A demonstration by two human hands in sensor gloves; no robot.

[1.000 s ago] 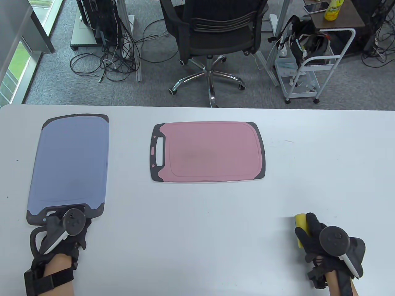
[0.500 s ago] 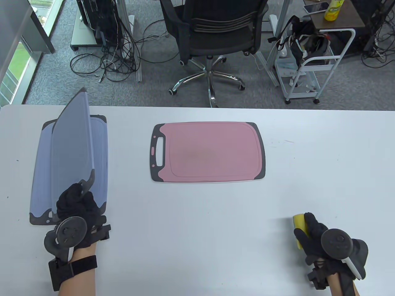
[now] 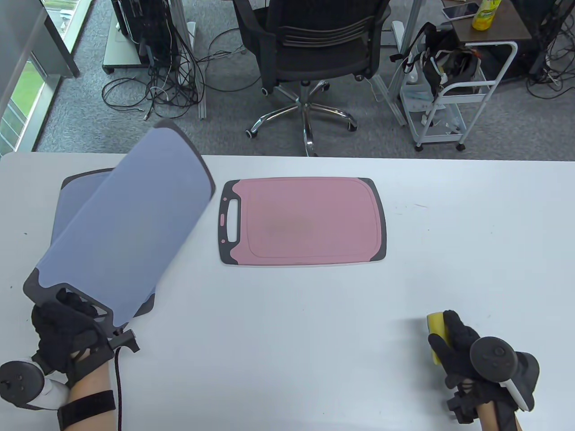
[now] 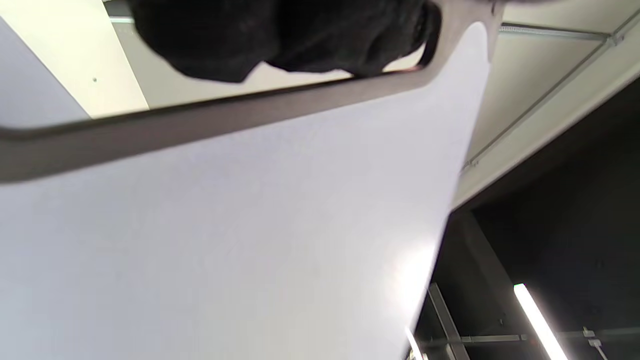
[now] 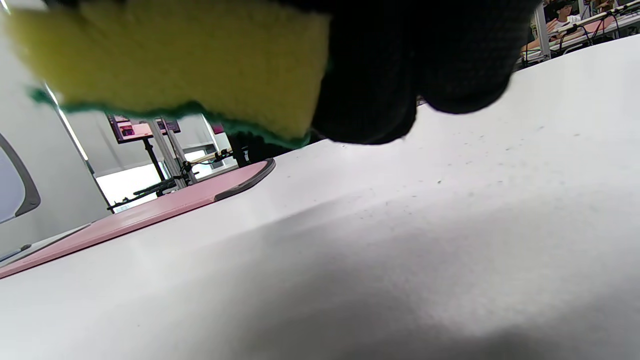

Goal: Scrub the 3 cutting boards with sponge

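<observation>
- The lifted blue cutting board [image 3: 130, 224] is held tilted above a second blue board [image 3: 72, 197] at the table's 9 o'clock; it looks thin, stiff and light, and is best taken by its dark handle end (the smooth face is probably slippery when wet).
- The left hand [image 3: 63, 332] is curled round that handle slot.
- The pink cutting board [image 3: 310, 220] lies flat at centre.
- The sponge [image 3: 436, 334], judged soft, is gripped by the right hand [image 3: 462, 350] at 4 o'clock.
</observation>
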